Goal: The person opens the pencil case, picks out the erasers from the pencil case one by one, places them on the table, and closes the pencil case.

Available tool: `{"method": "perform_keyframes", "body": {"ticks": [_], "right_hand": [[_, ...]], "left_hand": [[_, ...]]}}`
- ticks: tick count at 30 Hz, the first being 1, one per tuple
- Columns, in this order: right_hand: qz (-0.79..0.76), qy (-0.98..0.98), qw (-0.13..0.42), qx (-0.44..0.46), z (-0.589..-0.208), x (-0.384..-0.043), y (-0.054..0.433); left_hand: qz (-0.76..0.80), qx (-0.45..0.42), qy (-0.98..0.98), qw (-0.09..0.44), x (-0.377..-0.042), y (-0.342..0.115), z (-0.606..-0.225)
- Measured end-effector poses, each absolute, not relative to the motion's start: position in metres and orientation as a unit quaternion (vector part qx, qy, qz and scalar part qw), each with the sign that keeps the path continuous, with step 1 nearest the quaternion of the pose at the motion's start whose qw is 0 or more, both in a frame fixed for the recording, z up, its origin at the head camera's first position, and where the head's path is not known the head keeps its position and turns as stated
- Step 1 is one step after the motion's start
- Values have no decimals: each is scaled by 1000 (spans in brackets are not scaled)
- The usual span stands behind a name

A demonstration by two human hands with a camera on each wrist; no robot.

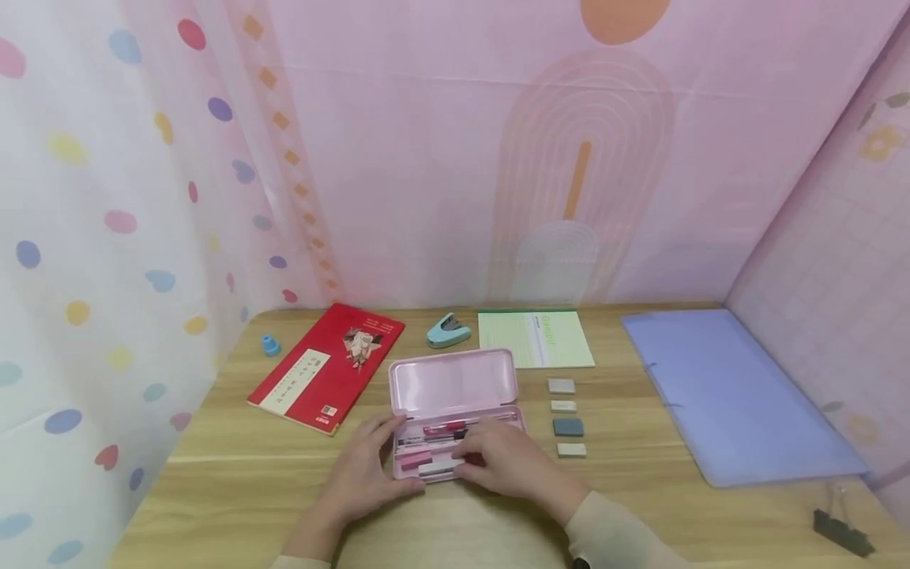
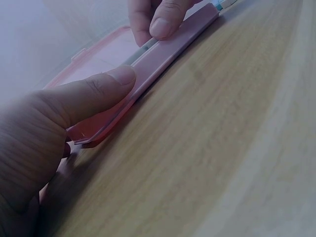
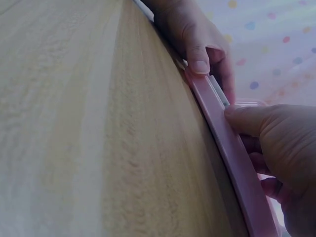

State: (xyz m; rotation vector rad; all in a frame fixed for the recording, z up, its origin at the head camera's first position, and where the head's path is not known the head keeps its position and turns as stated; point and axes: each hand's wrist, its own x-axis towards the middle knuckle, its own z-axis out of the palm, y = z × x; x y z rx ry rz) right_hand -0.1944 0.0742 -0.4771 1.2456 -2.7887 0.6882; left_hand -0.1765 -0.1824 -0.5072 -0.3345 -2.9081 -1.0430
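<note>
A pink pencil case [image 1: 453, 385] lies with its lid tipped back. Inside are a red pen [image 1: 442, 427], more pens and a pink stick-shaped item [image 1: 415, 460]. My left hand [image 1: 364, 468] grips the case's left end, thumb on the front rim and fingers at the side. At the front of the case, my right hand [image 1: 503, 458] pinches a slim white stick-shaped item [image 1: 435, 467] between thumb and fingers. In the left wrist view this white item [image 2: 140, 53] runs along the front wall, between the two thumbs. The right hand covers the case's right part.
Several erasers [image 1: 567, 427] line up right of the case. Behind it are a light-blue stapler [image 1: 449, 332] and a green notepad [image 1: 562, 340]. A red booklet [image 1: 334, 367] and small blue object [image 1: 270, 344] lie left; a blue folder [image 1: 739, 395] and black binder clip [image 1: 842, 531] right.
</note>
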Motion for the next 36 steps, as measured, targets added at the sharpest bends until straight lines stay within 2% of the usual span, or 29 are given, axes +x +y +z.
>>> {"method": "perform_keyframes", "body": {"ticks": [11, 19, 26, 36], "right_hand": [[294, -892, -51, 340, -472, -194, 84], [371, -886, -32, 274, -461, -166, 167], [375, -907, -45, 184, -470, -149, 234], [317, -931, -37, 179, -477, -144, 252]], "left_hand": [[-326, -110, -939, 18, -176, -180, -507], [-335, -107, -936, 21, -175, -177, -509], [-323, -115, -939, 22, -177, -181, -506], [-317, -111, -941, 25, -176, -182, -505]]}}
